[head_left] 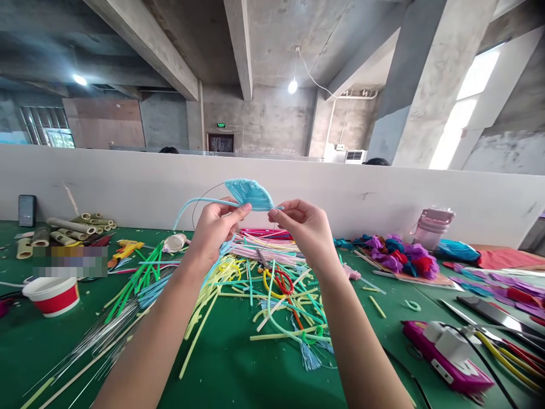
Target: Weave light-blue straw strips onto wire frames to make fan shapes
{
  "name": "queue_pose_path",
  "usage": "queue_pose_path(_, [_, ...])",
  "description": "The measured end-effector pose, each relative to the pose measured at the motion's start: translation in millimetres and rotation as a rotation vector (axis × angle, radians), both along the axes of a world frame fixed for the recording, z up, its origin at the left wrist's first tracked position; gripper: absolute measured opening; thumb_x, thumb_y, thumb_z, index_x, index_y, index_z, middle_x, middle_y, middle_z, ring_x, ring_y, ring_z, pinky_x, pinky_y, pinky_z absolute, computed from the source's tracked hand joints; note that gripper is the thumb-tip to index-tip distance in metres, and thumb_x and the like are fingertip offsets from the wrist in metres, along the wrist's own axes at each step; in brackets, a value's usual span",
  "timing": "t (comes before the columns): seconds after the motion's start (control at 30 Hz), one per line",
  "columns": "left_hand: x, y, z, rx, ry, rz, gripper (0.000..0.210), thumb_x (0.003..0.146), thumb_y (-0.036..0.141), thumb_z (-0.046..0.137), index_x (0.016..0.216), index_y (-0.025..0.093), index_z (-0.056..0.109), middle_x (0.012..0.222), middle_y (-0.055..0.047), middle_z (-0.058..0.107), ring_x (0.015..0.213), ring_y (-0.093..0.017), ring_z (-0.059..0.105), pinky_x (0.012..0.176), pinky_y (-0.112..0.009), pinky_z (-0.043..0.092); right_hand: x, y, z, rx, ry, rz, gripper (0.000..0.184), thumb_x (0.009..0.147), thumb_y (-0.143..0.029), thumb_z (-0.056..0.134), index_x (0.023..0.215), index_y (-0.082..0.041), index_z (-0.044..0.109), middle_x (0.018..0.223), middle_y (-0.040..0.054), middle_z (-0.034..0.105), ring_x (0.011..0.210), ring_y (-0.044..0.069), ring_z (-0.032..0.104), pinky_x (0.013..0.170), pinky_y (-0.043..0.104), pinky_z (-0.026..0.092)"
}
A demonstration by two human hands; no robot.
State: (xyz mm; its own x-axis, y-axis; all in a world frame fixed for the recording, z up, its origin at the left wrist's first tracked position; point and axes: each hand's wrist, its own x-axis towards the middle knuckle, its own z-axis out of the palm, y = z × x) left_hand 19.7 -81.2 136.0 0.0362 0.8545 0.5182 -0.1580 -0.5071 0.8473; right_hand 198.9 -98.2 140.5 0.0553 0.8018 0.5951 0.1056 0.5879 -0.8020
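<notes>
Holding up the blue fan-shaped piece: it is at the centre of the frame, raised above the green worktop and in front of the white partition.
Left hand: its fingers are closed on the piece's lower left edge; a slackened pinch could let the ribbed rows spread.
Right hand: its fingers grip the pointed right corner, where a short blue end pokes out; a hard tug could distort that corner.
Blue strip: its tail curves freely at centre left; if it caught on something, it could drag the rows askew.
Dark strand: thread or wire, one cannot tell; its thin loop bows out leftward and could kink or tangle with the tail if drawn unevenly.
Scissors: they lie below the hands, tips towards the top; lowering a hand carelessly could mean a nick.
Cut strips: scattered across the lower centre, they could hide a dropped piece.
Power strip: at lower right, its black cable could snag a sweeping arm.
</notes>
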Motion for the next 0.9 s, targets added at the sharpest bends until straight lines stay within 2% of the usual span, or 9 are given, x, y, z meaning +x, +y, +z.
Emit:
queue_pose_path(0.23, [7.8,-11.3,0.2,-0.007,0.002,-0.03,0.026,0.077,0.036,0.073,0.07,0.019,0.054,0.053,0.006,0.042,0.042,-0.005,0.035,0.035,-0.019,0.017,-9.5,0.1,-5.7,0.159,-0.045,-0.22,0.022,0.08,-0.04,0.07,0.08,-0.02,0.061,0.081,0.0077,0.074,0.073,0.019,0.07,0.069,0.032,0.054])
queue_pose_path(0.43, [14.5,-12.3,-3.1,0.016,-0.053,-0.027,0.026,0.076,0.039,0.075,0.076,0.019,0.058,0.053,0.007,0.044,0.042,-0.005,0.038,0.033,-0.017,0.021,-20.9,-2.7,-13.3,0.402,-0.247,-0.583,0.015,0.087,-0.033,0.06,0.078,-0.021,0.061,0.076,0.0029,0.073,0.068,0.018,0.068,0.07,0.033,0.051])
queue_pose_path(0.5, [14.7,-11.4,-3.4,0.012,-0.079,-0.03,0.028,0.076,0.039,0.076,0.075,0.018,0.057,0.053,0.006,0.045,0.042,-0.005,0.038,0.034,-0.016,0.023,-24.6,-2.4,-14.9,0.437,-0.253,-0.62,0.014,0.088,-0.033,0.059,0.081,-0.022,0.062,0.079,0.0034,0.073,0.072,0.019,0.069,0.073,0.035,0.051])
queue_pose_path(0.53, [14.3,-11.3,-3.0,0.009,-0.094,-0.026,0.029,0.076,0.039,0.076,0.073,0.018,0.057,0.052,0.006,0.045,0.042,-0.005,0.039,0.034,-0.016,0.024,-25.7,-2.5,-14.7,0.426,-0.21,-0.573,0.014,0.087,-0.035,0.061,0.084,-0.022,0.063,0.082,0.004,0.074,0.075,0.02,0.069,0.074,0.035,0.051])
queue_pose_path(0.6, [13.0,-12.2,-1.1,0.004,-0.12,-0.017,0.029,0.076,0.038,0.076,0.071,0.018,0.056,0.051,0.006,0.046,0.043,-0.005,0.04,0.035,-0.016,0.025,-26.0,-3.4,-12.1,0.333,-0.043,-0.337,0.02,0.085,-0.041,0.065,0.089,-0.021,0.064,0.088,0.0057,0.075,0.082,0.021,0.071,0.074,0.034,0.054])
queue_pose_path(0.73, [11.2,-15.5,3.4,0.006,-0.141,-0.041,0.026,0.074,0.035,0.077,0.071,0.018,0.057,0.052,0.006,0.046,0.043,-0.005,0.041,0.034,-0.016,0.025,-19.0,-5.1,-3.4,-0.079,0.357,0.256,0.036,0.088,-0.054,0.059,0.096,-0.019,0.067,0.101,0.0095,0.076,0.092,0.022,0.073,0.077,0.034,0.057])
queue_pose_path(0.83, [11.9,-15.9,4.1,-0.005,-0.125,-0.068,0.025,0.075,0.034,0.076,0.071,0.017,0.058,0.051,0.005,0.047,0.042,-0.005,0.039,0.034,-0.016,0.025,-13.3,-2.2,-1.6,-0.331,0.454,0.474,0.036,0.089,-0.052,0.059,0.093,-0.018,0.069,0.102,0.0094,0.077,0.094,0.021,0.073,0.08,0.034,0.058])
queue_pose_path(0.9, [12.6,-14.8,3.5,-0.016,-0.12,-0.078,0.025,0.074,0.034,0.077,0.071,0.017,0.058,0.05,0.005,0.047,0.042,-0.006,0.039,0.035,-0.017,0.025,-12.1,1.2,-2.9,-0.399,0.466,0.53,0.032,0.088,-0.049,0.063,0.089,-0.018,0.07,0.102,0.0085,0.077,0.096,0.021,0.073,0.081,0.033,0.058])
